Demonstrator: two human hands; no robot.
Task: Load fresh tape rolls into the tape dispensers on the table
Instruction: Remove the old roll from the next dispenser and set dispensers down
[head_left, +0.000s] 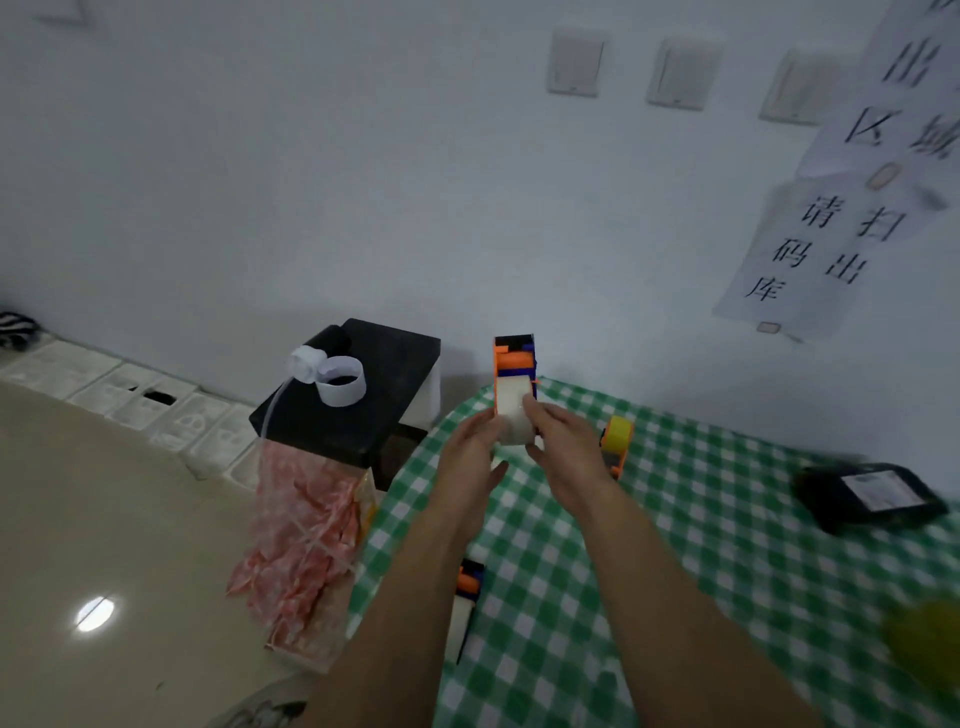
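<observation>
I hold an orange-and-blue tape dispenser (514, 384) above the far edge of the checked table (701, 545), my left hand (470, 457) half-open against its pale tape roll (514, 415), my right hand (563, 447) pinching the roll's other side. With so light a grip, the roll may slip or seat crooked.

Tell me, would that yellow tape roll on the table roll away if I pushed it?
Probably not far. The yellow roll seems mounted in an orange dispenser lying on the checked cloth, so the frame should stop it rolling. The cloth would likely add drag. It may slide or tip instead, and it looks light.
</observation>
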